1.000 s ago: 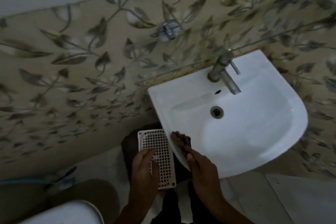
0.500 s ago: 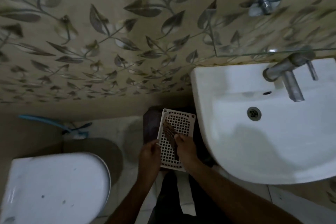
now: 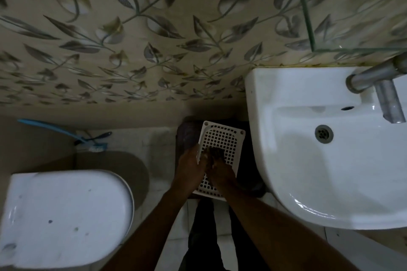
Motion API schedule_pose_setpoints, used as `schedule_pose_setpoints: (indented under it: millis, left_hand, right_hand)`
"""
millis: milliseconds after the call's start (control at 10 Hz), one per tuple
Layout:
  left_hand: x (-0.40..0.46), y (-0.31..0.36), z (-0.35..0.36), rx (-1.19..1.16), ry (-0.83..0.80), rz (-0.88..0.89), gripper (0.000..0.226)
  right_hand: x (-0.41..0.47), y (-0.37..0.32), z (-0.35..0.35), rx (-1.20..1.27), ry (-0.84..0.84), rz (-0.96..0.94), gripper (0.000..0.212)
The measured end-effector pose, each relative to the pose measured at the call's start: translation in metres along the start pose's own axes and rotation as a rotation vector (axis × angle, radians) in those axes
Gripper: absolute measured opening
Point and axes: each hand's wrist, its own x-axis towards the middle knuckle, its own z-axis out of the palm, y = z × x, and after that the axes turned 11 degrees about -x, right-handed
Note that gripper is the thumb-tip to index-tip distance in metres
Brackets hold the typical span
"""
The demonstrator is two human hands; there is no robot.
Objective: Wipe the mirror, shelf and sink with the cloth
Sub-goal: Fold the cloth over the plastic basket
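A white plastic grid shelf [image 3: 226,138] is held tilted over the floor, just left of the white sink [image 3: 264,116]. My left hand [image 3: 189,166] grips its left edge, thumb on top. My right hand [image 3: 221,172] holds a dark brown cloth [image 3: 217,152] and presses it onto the middle of the grid. The sink basin has a metal tap [image 3: 383,94] and a drain [image 3: 323,134]. A glass shelf's edge [image 3: 352,50] shows above the sink at the upper right. No mirror is in view.
A dark bin [image 3: 187,134] stands under the grid shelf against the leaf-patterned wall [image 3: 132,50]. A white toilet lid [image 3: 66,215] fills the lower left. A blue-handled brush [image 3: 97,147] lies in the corner behind it. My dark trouser legs [image 3: 202,226] are below.
My right hand left the sink's rim and brought the cloth onto the grid shelf. The view swung left, so the toilet came in and the sink moved right.
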Motion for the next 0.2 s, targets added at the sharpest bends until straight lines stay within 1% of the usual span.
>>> schedule_pose_setpoints:
  millis: [100,200]
  left_hand:
    - [0.003,-0.002,-0.004,0.109,-0.013,0.019,0.044]
    - [0.001,-0.007,0.001,0.341,0.020,0.119,0.063]
  right_hand:
    - [-0.010,-0.019,-0.020,-0.028,0.043,-0.052,0.049]
    - [-0.028,-0.035,-0.053,-0.218,0.210,-0.148,0.059]
